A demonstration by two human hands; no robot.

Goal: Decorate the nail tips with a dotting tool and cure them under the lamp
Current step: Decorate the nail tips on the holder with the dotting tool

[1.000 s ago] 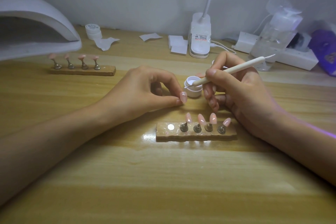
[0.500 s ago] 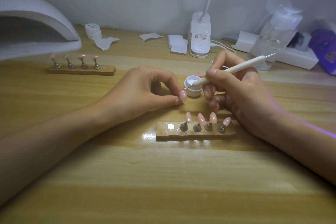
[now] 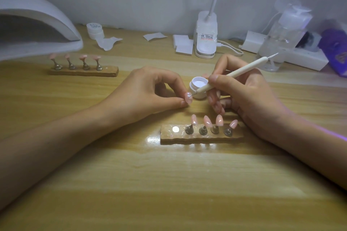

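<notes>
- Head view, hands: the left hand [image 3: 146, 90] is closed in a pinch, thumb and forefinger gripping one pink nail tip [image 3: 188, 98] just above the table [image 3: 169, 184].
- The right hand [image 3: 242, 90] is closed around a white dotting tool [image 3: 232, 75], held like a pen. Its lower metal point touches the face of the held nail tip; its upper point angles up toward the right.
- A small open white jar [image 3: 199, 84] stands directly behind the held nail tip, between the two hands. Its contents look pale; the kind cannot be told.
- In front of the hands lies a wooden holder [image 3: 201, 136] with four metal stands, each carrying a pink nail tip [image 3: 207, 121]. A fifth spot at its left end shows only a round metal disc [image 3: 175, 129].
- A second wooden holder [image 3: 84, 71] sits at the far left, bearing four more pink nail tips [image 3: 83, 56].
- The white curing lamp [image 3: 37, 22] stands at the far left, its opening just behind that second holder.
- Along the back edge: a closed white jar [image 3: 95, 30], scraps of white paper [image 3: 109, 42], white pads [image 3: 183, 44], a desk lamp base [image 3: 205, 37] with its cable, a clear pump bottle [image 3: 283, 37] and a white power strip [image 3: 304, 56].
</notes>
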